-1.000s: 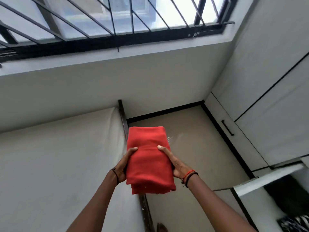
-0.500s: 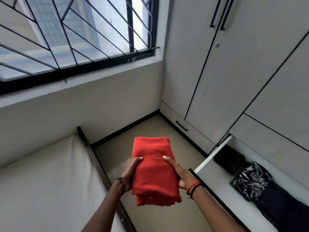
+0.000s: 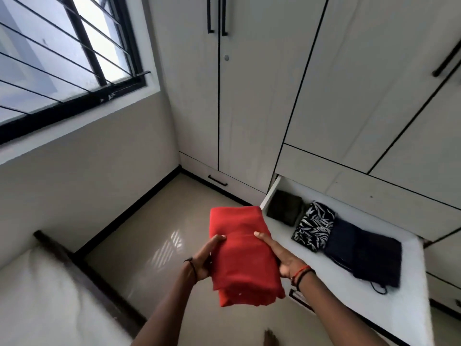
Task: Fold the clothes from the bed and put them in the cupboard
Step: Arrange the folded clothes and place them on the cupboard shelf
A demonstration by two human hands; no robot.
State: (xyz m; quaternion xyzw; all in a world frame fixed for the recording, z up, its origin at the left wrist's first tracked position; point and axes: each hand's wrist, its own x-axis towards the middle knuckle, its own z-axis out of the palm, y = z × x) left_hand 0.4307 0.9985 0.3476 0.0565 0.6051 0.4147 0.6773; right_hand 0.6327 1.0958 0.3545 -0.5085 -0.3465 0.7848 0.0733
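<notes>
A folded red cloth [image 3: 243, 255] is held in front of me above the floor. My left hand [image 3: 207, 258] grips its left side and my right hand [image 3: 282, 258] grips its right side, thumbs on top. To the right an open white cupboard drawer [image 3: 389, 308] holds a dark green folded cloth [image 3: 284, 207], a black-and-white leaf-print cloth [image 3: 313, 226] and a dark navy cloth [image 3: 364, 253], lying side by side. The red cloth's far right corner is near the drawer's left corner.
The bed [image 3: 37, 303] with its pale mattress and dark wooden frame lies at lower left. Tall white cupboard doors [image 3: 249, 96] with black handles fill the right and back. A barred window [image 3: 62, 53] is upper left. Glossy beige floor [image 3: 159, 228] lies between bed and cupboard.
My view has swung right from the bed and window toward the cupboard, bringing the open drawer with its folded clothes fully into sight. Both hands keep the same hold on the red cloth.
</notes>
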